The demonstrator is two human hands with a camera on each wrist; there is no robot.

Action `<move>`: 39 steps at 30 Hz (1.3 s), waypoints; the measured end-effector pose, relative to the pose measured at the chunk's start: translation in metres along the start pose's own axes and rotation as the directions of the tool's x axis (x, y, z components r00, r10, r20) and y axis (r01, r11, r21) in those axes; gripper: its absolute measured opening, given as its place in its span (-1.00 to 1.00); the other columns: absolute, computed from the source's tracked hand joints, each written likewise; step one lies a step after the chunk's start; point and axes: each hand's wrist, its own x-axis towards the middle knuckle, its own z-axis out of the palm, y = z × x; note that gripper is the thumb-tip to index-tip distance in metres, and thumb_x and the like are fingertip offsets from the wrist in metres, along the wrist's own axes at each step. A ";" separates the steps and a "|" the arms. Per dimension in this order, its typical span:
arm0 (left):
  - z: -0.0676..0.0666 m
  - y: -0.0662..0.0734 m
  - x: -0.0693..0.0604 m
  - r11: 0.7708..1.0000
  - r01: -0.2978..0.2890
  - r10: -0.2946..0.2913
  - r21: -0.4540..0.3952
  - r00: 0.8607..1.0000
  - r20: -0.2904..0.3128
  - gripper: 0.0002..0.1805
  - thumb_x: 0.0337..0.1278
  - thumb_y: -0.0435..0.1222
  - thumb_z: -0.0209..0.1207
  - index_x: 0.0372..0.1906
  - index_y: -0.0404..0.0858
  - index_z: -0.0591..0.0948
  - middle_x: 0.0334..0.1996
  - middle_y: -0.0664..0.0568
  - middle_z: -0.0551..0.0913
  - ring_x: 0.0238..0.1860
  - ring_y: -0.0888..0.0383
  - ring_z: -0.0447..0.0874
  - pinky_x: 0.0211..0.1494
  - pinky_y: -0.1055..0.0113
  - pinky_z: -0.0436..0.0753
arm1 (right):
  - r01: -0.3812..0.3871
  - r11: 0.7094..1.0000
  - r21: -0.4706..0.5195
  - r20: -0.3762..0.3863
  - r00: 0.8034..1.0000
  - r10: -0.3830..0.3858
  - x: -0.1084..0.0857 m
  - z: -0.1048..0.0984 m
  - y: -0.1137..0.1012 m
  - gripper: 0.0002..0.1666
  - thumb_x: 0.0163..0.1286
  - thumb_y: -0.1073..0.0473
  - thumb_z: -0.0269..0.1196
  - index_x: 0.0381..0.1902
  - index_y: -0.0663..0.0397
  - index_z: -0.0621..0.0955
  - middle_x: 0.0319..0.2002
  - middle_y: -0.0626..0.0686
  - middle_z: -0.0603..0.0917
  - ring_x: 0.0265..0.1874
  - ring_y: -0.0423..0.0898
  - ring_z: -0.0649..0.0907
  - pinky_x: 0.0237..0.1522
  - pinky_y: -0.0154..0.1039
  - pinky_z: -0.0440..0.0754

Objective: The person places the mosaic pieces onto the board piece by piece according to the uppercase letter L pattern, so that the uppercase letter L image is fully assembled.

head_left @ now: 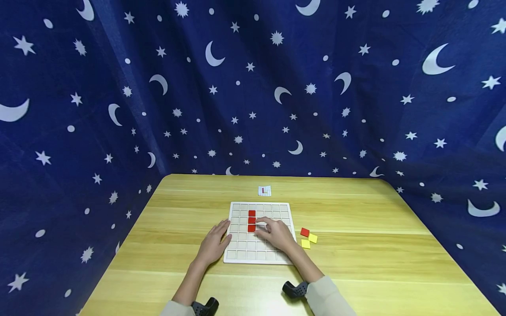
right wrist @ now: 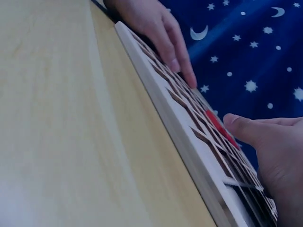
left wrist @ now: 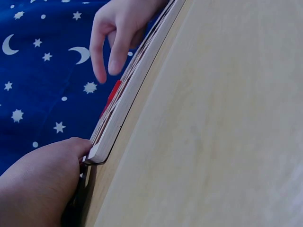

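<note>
Three red tiles (head_left: 251,220) stand in a vertical line on the white gridded board (head_left: 258,259). My right hand (head_left: 275,233) is over the board just right of them, index finger and thumb apart with nothing seen between them; whether a fingertip touches a tile I cannot tell. In the left wrist view the right hand (left wrist: 120,30) points its fingers down near the red (left wrist: 111,97). My left hand (head_left: 213,245) rests at the board's left edge, fingers extended, thumb against the side. The right wrist view has the left hand (right wrist: 154,30) along the far edge.
To the right of the board lie a loose red tile (head_left: 305,232) and two yellow tiles (head_left: 305,244). Behind the board is a small card (head_left: 264,191) with a printed grid and a red mark. A blue curtain with moons and stars surrounds the wooden table (head_left: 356,263).
</note>
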 end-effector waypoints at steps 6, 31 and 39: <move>0.000 0.001 0.000 1.000 0.004 -0.004 0.004 1.000 0.004 -0.45 0.31 -0.13 0.00 0.32 -0.28 0.32 0.32 -0.03 0.29 0.35 0.02 0.14 0.41 0.14 0.07 | 0.067 0.997 0.045 -0.126 0.990 -0.061 -0.016 -0.018 0.017 -0.67 0.09 0.10 0.38 -0.17 0.07 0.65 -0.79 -0.29 0.08 -0.76 -0.39 0.01 -0.79 -0.45 0.01; -0.001 0.000 0.001 1.000 -0.009 0.009 0.004 1.000 -0.003 -0.46 0.30 -0.16 0.02 0.30 -0.30 0.33 0.31 -0.05 0.30 0.35 0.02 0.15 0.41 0.12 0.07 | -0.247 0.964 -0.094 -0.074 0.968 0.241 -0.070 -0.086 0.078 -0.60 0.06 -0.05 0.39 -0.20 0.06 0.69 -0.79 -0.20 0.17 -0.77 -0.34 0.07 -0.72 -0.42 0.01; -0.001 0.000 0.001 0.999 -0.039 0.039 0.005 0.999 -0.011 -0.47 0.30 -0.18 0.01 0.29 -0.34 0.33 0.30 -0.11 0.31 0.33 -0.05 0.17 0.39 0.06 0.11 | -0.306 0.938 -0.165 -0.107 0.951 0.291 -0.073 -0.087 0.084 -0.60 0.08 -0.10 0.37 -0.22 0.02 0.69 -0.81 -0.20 0.14 -0.78 -0.30 0.06 -0.74 -0.40 0.01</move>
